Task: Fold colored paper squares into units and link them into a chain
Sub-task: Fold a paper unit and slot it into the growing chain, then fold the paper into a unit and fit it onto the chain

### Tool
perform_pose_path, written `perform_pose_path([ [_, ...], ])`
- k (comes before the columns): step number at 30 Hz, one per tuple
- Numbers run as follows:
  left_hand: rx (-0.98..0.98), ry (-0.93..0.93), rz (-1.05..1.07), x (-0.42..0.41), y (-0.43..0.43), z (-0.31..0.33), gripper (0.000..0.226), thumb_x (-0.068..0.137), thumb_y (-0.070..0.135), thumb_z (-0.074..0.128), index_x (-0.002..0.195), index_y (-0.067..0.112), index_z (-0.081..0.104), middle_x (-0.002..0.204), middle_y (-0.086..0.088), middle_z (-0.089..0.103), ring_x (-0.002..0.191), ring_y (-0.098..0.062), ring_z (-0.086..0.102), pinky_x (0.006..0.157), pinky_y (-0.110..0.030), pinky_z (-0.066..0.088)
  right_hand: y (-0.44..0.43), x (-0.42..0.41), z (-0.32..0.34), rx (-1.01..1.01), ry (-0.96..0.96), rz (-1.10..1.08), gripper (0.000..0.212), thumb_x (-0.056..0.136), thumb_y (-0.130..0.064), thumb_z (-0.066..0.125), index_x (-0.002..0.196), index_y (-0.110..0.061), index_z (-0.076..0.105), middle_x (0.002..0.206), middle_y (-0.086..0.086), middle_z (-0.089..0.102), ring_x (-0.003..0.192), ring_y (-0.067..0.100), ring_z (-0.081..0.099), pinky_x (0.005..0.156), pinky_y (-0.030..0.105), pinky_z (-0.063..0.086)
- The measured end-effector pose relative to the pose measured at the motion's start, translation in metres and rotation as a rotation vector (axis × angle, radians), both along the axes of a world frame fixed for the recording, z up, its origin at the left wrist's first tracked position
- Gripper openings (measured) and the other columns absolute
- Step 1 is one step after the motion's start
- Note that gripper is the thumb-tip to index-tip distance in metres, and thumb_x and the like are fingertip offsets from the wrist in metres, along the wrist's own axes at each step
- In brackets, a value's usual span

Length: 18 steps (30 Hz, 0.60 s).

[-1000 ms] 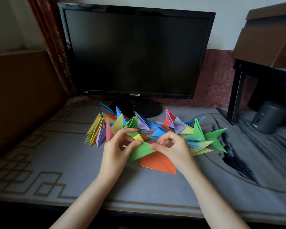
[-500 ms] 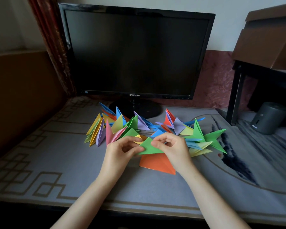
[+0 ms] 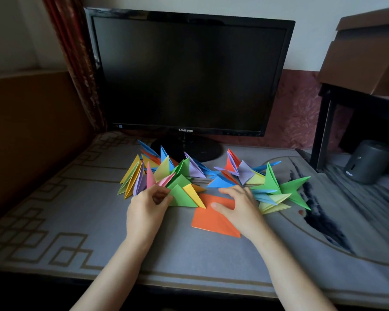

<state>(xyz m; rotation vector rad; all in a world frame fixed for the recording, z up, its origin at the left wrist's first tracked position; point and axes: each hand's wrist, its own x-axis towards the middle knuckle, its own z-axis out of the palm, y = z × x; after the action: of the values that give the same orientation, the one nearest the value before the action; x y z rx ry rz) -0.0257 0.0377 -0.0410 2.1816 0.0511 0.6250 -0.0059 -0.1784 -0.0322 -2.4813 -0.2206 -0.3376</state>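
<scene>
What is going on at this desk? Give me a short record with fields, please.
left hand: pinches the corner of a folded green piece
right hand: lies open on the flat orange paper
finished pieces: a colourful row behind both hands
monitor: dark, at the back
mat: grey, patterned, under everything

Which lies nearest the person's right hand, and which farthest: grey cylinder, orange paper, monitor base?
1. Orange paper, directly under the right hand, touching its fingers.
2. Monitor base, behind and to the left.
3. Grey cylinder, far off to the right.
</scene>
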Motion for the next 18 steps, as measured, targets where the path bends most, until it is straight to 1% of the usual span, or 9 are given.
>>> perform_pose_path([
  [3,-0.028,-0.007,0.054,0.005,0.004,-0.001,0.012,0.08,0.015,0.073,0.092,0.018,0.072,0.078,0.008,0.066,0.073,-0.005,0.06,0.063,-0.02,0.045,0.0,0.0,-0.003,-0.132,0.006,-0.019,0.049,0.082,-0.044,0.066,0.124,-0.02,0.059,0.123,-0.005,0.054,0.115,0.017,0.039,0.099,0.026,0.028],
  [5,-0.022,-0.006,0.051,0.007,0.005,-0.002,0.014,0.08,0.014,0.072,0.094,0.016,0.072,0.08,0.006,0.067,0.074,-0.008,0.06,0.067,-0.026,0.05,0.0,0.0,-0.002,-0.138,0.01,-0.023,0.047,0.081,-0.045,0.066,0.121,-0.022,0.06,0.121,-0.006,0.054,0.113,0.017,0.039,0.097,0.027,0.029],
  [7,-0.009,0.005,0.035,0.008,0.004,-0.003,0.016,0.081,0.015,0.073,0.096,0.016,0.071,0.081,0.005,0.067,0.075,-0.009,0.06,0.068,-0.028,0.051,-0.001,0.0,-0.001,-0.105,0.014,-0.032,0.041,0.078,-0.042,0.071,0.114,-0.023,0.062,0.115,-0.007,0.055,0.111,0.016,0.039,0.094,0.027,0.03],
  [9,-0.006,0.004,0.037,0.007,0.003,-0.003,0.017,0.08,0.017,0.074,0.097,0.017,0.071,0.081,0.005,0.066,0.075,-0.009,0.059,0.066,-0.025,0.047,-0.001,-0.002,0.002,-0.009,0.003,-0.05,0.037,0.073,-0.034,0.077,0.105,-0.021,0.063,0.105,-0.012,0.055,0.108,0.015,0.041,0.091,0.027,0.031],
  [11,-0.013,-0.015,0.04,0.006,0.002,-0.002,0.019,0.078,0.019,0.076,0.096,0.018,0.071,0.084,0.007,0.066,0.075,-0.008,0.058,0.064,-0.019,0.043,0.0,-0.003,0.005,0.085,-0.021,-0.061,0.029,0.071,-0.023,0.08,0.095,-0.018,0.064,0.089,-0.022,0.05,0.103,0.015,0.044,0.089,0.029,0.034],
  [12,-0.011,-0.033,0.032,0.005,0.003,-0.001,0.021,0.076,0.02,0.077,0.096,0.019,0.07,0.085,0.007,0.066,0.077,-0.007,0.058,0.063,-0.015,0.041,-0.001,-0.004,0.007,0.11,-0.035,-0.07,0.023,0.071,-0.019,0.079,0.089,-0.018,0.065,0.082,-0.023,0.048,0.1,0.016,0.047,0.087,0.031,0.037],
  [14,0.015,-0.078,0.001,0.005,0.002,0.0,0.025,0.074,0.022,0.079,0.097,0.019,0.069,0.09,0.006,0.065,0.08,-0.009,0.058,0.065,-0.011,0.04,-0.002,-0.003,0.009,0.155,-0.05,-0.098,0.016,0.073,-0.014,0.078,0.077,-0.02,0.064,0.076,-0.019,0.049,0.091,0.018,0.052,0.083,0.034,0.042],
  [16,0.027,-0.128,-0.026,0.004,0.001,0.001,0.029,0.073,0.022,0.08,0.098,0.021,0.067,0.093,0.006,0.062,0.083,-0.011,0.057,0.067,-0.015,0.042,-0.004,-0.002,0.008,0.205,-0.057,-0.134,0.022,0.074,-0.016,0.077,0.07,-0.027,0.059,0.078,-0.009,0.056,0.085,0.018,0.055,0.079,0.035,0.046],
  [18,0.009,-0.185,-0.056,0.003,-0.002,0.004,0.027,0.073,0.018,0.08,0.096,0.024,0.066,0.092,0.007,0.059,0.079,-0.007,0.055,0.067,-0.01,0.041,-0.005,-0.001,0.006,0.229,-0.08,-0.163,0.023,0.075,-0.018,0.077,0.069,-0.029,0.058,0.08,-0.004,0.063,0.081,0.017,0.058,0.076,0.037,0.048],
])
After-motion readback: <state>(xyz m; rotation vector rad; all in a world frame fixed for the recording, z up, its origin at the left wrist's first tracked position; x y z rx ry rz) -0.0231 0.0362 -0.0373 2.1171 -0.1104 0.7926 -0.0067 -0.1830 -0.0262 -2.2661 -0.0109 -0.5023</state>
